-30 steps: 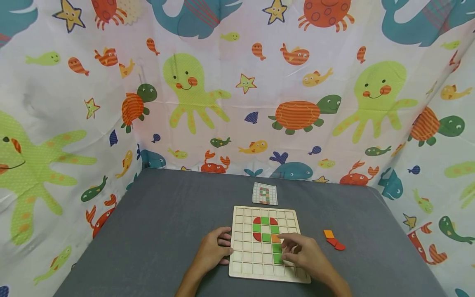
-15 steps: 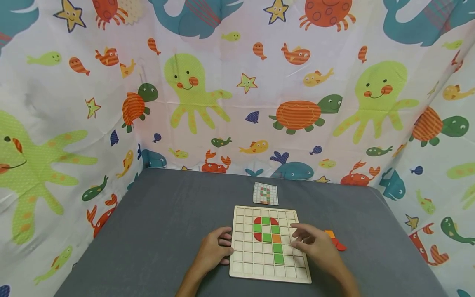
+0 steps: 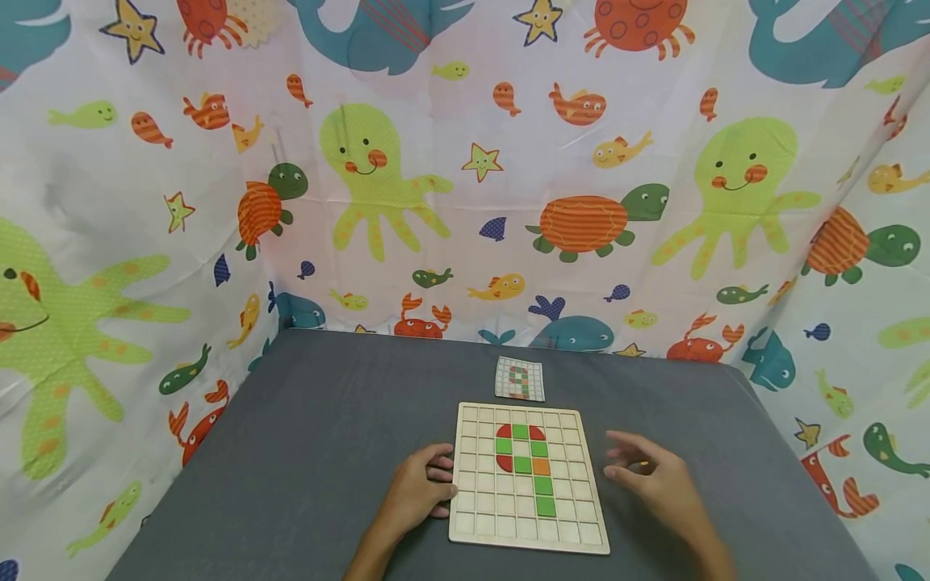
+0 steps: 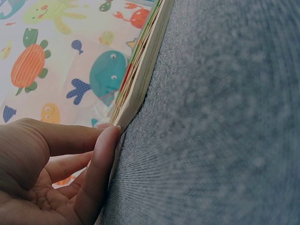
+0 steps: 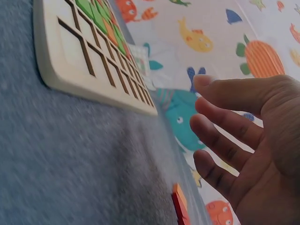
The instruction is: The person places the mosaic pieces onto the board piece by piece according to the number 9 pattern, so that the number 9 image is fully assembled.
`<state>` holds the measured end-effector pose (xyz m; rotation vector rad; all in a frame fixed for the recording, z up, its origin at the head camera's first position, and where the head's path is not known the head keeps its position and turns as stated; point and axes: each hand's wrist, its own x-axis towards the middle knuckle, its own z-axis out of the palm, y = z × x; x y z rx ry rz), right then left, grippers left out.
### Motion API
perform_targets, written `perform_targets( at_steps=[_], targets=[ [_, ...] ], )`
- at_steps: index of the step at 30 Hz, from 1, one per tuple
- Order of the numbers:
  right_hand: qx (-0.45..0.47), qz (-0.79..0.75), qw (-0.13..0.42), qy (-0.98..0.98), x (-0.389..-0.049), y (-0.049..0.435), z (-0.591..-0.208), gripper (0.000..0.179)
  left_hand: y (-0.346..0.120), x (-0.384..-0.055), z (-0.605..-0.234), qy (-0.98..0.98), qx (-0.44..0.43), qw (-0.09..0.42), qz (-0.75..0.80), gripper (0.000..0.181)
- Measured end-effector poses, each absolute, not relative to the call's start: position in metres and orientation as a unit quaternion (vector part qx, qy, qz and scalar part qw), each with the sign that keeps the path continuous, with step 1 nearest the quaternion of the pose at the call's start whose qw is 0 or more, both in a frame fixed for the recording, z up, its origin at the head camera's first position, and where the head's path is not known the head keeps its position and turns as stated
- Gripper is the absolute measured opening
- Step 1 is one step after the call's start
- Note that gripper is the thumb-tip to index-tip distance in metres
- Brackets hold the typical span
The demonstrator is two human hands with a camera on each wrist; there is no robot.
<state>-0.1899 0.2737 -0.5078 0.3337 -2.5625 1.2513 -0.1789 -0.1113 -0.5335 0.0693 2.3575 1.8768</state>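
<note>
A light wooden grid board point(image 3: 494, 516) lies on the grey table, with green squares point(image 3: 545, 507), red rounded pieces point(image 3: 504, 464) and an orange square point(image 3: 541, 467) set in its cells. My left hand point(image 3: 416, 492) holds the board's left edge; in the left wrist view its thumb and finger meet at the rim point(image 4: 133, 105). Right of the board hovers my right hand point(image 3: 657, 484), fingers loosely bent and apart, holding nothing. Beyond it, in the right wrist view, lie a loose orange piece point(image 5: 179, 194) and red pieces point(image 5: 180, 209). From the head view the hand mostly hides them.
Behind the board lies a small card point(image 3: 519, 379) printed with a coloured grid pattern. The grey table point(image 3: 349, 403) extends to both sides. A sea-animal curtain point(image 3: 465, 202) hangs behind it and along both sides.
My right hand has moved right, off the board's orange square and past the right edge, to above the loose pieces. My left hand stays at the left edge.
</note>
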Motion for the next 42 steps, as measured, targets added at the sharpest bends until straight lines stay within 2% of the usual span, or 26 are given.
perform_targets(
  at_steps=[19,31,42],
  targets=[
    [0.049,0.404,0.133,-0.904,-0.188,0.312,-0.512,0.054,-0.112,-0.177,-0.532,0.779,0.021,0.066,0.624,0.065],
    [-0.013,0.378,0.056,-0.924,-0.189,0.333,-0.517,0.060,-0.112,-0.178,-0.532,0.779,0.023,0.066,0.623,0.066],
    [-0.041,0.356,0.023,-0.933,-0.191,0.340,-0.519,0.064,-0.110,-0.179,-0.534,0.783,0.020,0.066,0.618,0.065]
  ],
)
